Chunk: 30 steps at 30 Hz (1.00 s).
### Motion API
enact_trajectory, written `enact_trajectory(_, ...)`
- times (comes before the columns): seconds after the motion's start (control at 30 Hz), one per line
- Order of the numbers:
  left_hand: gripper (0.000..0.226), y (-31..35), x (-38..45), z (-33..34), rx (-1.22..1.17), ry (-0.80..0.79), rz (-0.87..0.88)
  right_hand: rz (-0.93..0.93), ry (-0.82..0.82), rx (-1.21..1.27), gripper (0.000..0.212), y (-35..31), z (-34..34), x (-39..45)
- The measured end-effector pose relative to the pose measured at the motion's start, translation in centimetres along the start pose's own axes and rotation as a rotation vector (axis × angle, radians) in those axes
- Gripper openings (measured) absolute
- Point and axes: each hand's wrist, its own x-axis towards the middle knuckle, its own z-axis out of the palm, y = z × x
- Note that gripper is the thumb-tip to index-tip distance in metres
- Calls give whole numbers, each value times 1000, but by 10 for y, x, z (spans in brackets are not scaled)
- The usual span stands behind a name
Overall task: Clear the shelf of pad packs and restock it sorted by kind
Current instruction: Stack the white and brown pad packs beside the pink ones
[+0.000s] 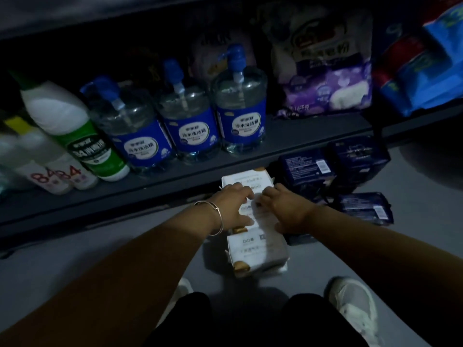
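- Left hand (234, 209) and right hand (283, 211) clamp curled fingers on a white pad pack (246, 181) at the shelf (175, 176) front edge.
- Looks light, soft, slippery-wrapped; best gripped by opposite sides.

Three white pad packs (253, 214) on the floor, three dark blue pad packs (307, 166), three blue-labelled pump bottles (195, 121), one green-labelled white bottle (72, 131), one purple detergent bag (325, 78)

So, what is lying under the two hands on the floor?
Both the left hand and the right hand rest on white pad packs, which lie in a row running under the shelf. The middle of that row is covered, so the count is unclear.
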Motion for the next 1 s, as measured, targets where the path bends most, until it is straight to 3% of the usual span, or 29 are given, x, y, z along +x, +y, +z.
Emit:
enact_trajectory(0.23,50,9,-12,19,-77,30,28,41,32,14,66,-2,3,7)
enact_trajectory(0.4,53,13,-19,29,-106,37,35,98,0,221,69,6,12,9)
enact_trajectory(0.7,53,15,-25,39,-94,23,49,71,-71,358,98,8,38,14)
enact_trajectory(0.87,58,21,-29,43,-18,16,79,106,97,318,54,5,33,10)
enact_trajectory(1.0,62,27,-36,46,101,-2,136,203,116,511,53,11,12,-9)
